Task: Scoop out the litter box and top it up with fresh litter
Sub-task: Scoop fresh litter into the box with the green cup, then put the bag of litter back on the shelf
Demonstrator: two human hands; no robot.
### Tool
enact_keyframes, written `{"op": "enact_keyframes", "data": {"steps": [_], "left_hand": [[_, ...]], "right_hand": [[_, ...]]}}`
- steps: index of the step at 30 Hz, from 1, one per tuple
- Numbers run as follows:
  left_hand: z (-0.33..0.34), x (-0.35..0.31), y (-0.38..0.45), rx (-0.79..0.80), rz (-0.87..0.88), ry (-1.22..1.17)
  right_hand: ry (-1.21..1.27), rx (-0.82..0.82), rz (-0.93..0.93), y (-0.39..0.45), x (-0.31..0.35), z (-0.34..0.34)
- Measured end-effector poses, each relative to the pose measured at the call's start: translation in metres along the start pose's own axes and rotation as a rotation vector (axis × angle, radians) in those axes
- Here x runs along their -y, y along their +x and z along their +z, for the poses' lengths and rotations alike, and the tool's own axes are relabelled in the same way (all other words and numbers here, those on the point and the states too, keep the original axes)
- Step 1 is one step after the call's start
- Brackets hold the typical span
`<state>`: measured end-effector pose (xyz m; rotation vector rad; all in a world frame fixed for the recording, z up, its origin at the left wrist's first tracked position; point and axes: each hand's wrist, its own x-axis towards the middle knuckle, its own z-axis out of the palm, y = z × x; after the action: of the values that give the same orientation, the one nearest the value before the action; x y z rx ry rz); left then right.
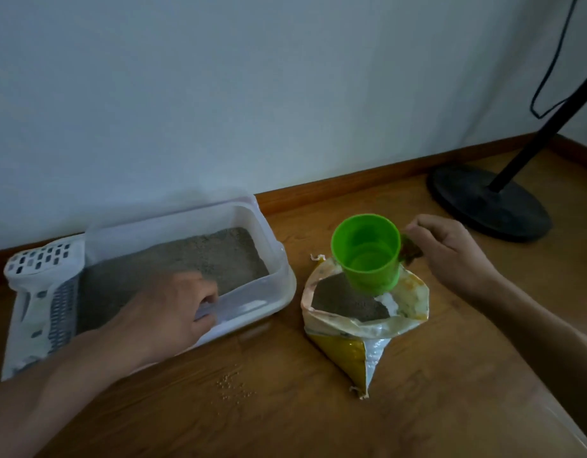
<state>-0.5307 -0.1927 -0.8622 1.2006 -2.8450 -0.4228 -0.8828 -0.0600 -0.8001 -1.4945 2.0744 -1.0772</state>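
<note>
Wooden floor [285, 408] — left fingers [206, 292] grip litter box [278, 285] rim; right fingers [414, 226] pinch green cup [366, 252] over bag [351, 332].

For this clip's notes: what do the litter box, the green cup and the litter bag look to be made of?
Litter box: likely translucent frosted plastic; the litter shows through its walls. Green cup: probably moulded plastic, uniform colour, smooth with a slight sheen. Litter bag: seems woven plastic sacking, crinkled and glossy with frayed threads at the corners.
</note>
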Motion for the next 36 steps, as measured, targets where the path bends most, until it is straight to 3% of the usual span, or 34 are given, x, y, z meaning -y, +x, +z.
{"op": "enact_keyframes", "data": {"steps": [7, 10, 14, 21, 26, 31, 36], "left_hand": [[0.002, -0.020, 0.008, -0.020, 0.077, -0.081], [0.003, -0.027, 0.010, -0.033, 0.099, -0.120], [0.004, -0.040, 0.016, -0.054, 0.133, -0.135], [0.005, -0.079, 0.041, -0.024, 0.167, -0.228], [0.012, -0.113, 0.073, 0.056, 0.081, -0.173], [0.029, -0.124, 0.092, 0.123, -0.109, -0.300], [0.052, -0.129, 0.096, 0.037, -0.184, -0.419]], "right_hand": [[-0.114, 0.036, 0.071, -0.029, -0.038, 0.002], [-0.335, 0.134, 0.014, -0.030, -0.046, 0.013], [-0.376, 0.016, 0.021, -0.025, -0.054, 0.014], [-0.484, -0.059, 0.248, -0.027, -0.095, 0.009], [-0.367, 0.016, 0.498, -0.026, -0.113, -0.001], [-0.303, 0.054, 0.487, -0.029, -0.112, 0.008], [-0.377, 0.086, 0.453, -0.038, -0.108, 0.015]]}}
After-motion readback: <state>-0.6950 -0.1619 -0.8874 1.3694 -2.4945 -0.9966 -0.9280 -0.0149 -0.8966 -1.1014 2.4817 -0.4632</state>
